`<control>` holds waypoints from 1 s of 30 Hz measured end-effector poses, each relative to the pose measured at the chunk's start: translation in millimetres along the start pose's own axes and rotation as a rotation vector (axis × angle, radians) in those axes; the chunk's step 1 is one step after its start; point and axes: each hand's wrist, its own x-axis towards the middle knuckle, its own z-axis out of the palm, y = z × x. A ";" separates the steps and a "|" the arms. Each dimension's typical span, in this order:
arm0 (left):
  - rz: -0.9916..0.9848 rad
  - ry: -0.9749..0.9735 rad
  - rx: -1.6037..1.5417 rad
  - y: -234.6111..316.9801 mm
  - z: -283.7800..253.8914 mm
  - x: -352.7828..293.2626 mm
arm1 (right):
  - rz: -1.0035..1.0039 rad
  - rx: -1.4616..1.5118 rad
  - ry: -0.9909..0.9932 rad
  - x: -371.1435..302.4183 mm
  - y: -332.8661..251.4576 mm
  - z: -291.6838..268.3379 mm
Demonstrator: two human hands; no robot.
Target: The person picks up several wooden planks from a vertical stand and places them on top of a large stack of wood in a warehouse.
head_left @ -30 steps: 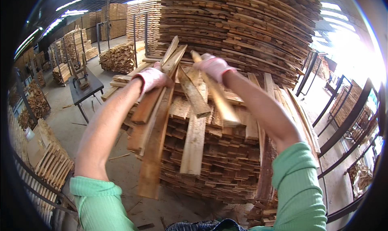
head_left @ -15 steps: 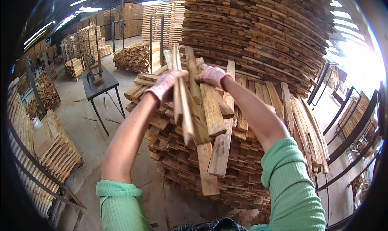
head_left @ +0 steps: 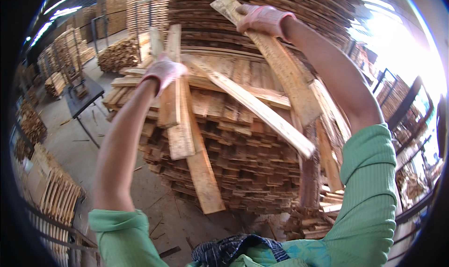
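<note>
In a pinkish glove, my left hand (head_left: 163,73) is closed around a few short wooden boards (head_left: 178,131), which point down toward me over the front of a board stack (head_left: 234,166). Farther off and to the right, my gloved right hand (head_left: 264,22) grips the upper part of some long wooden boards (head_left: 286,75), tilted down to the right; how many is hidden by overlap. Between the two hands a pale narrow board (head_left: 257,108) slants across the stack, its near end sticking out past the edge. My fingertips are partly hidden behind the wood.
A tall wall of stacked boards (head_left: 266,7) rises behind the work pile. To the left stand a dark metal table (head_left: 84,96) and a slatted wood stack (head_left: 58,183). Black metal rails (head_left: 411,98) line the right side. Wood scraps lie on the floor (head_left: 126,150).
My hands have moved apart, the right one going up and right with long boards. The bunched boards are now split between both hands, and a pale board lies across the middle. The view has shifted right.
</note>
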 end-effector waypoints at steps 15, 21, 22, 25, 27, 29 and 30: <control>-0.090 -0.082 0.494 -12.7 -29.9 60.3 | 0.874 0.479 0.094 -370.0 261.7 -44.6; -0.291 0.035 0.791 -9.1 -22.4 76.9 | 0.845 0.573 -0.122 -382.1 375.0 45.0; -0.281 0.049 0.755 19.5 16.9 67.3 | 0.807 0.525 -0.151 -386.4 411.0 73.9; -0.338 0.051 0.991 48.6 28.0 50.5 | 0.500 0.248 0.018 -353.2 428.1 114.1; -0.287 0.086 1.022 9.1 -14.8 48.0 | 0.528 0.269 -0.066 -330.2 399.8 111.5; -0.281 0.042 1.065 36.4 10.4 42.0 | 0.559 0.338 -0.031 -344.9 415.6 110.5; -0.287 0.026 1.119 48.4 24.5 40.5 | 0.448 0.286 -0.032 -356.8 436.1 118.0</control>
